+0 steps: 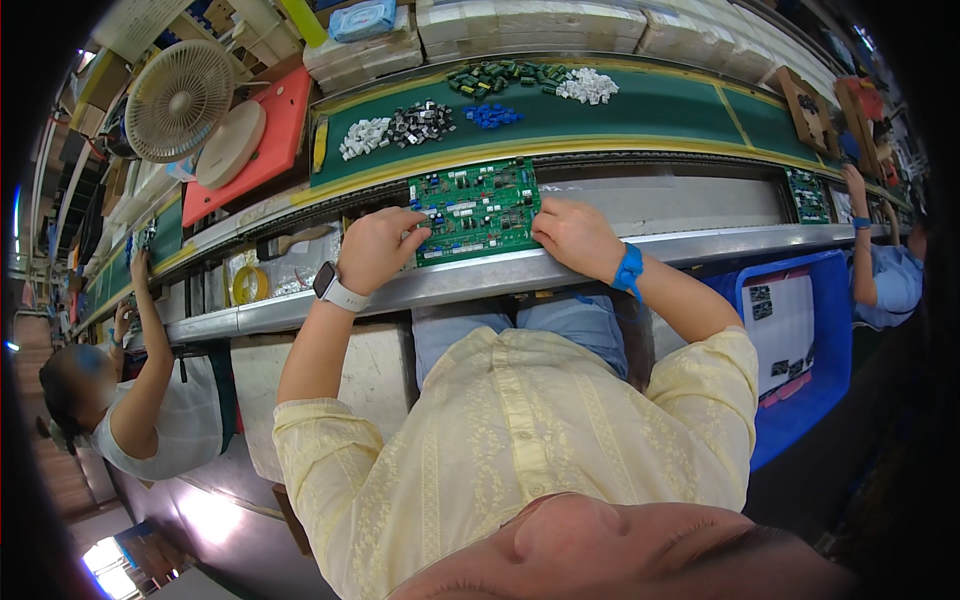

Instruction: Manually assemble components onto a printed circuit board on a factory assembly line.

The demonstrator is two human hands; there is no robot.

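A green circuit board [476, 190] crowded with small parts lies across the rails of the line in front of me. My left hand [378, 250] is at its left edge, thumb and fingers closed there. At the opposite edge my right hand [580, 236] grips the board with bent fingers. The fingertips of both hands are partly hidden. Beyond the board, on a green bench strip, are piles of loose parts: white connectors [366, 138], black parts [421, 122], blue parts [493, 116], dark green capacitors [500, 77] and more white connectors [588, 86].
A metal rail [350, 283] runs along the near edge. Yellow tape [249, 284] lies left of my hand. A fan [180, 100] stands at the far left. Another board [808, 197] sits right along the line, above a blue bin [800, 340]. Co-workers are at both sides.
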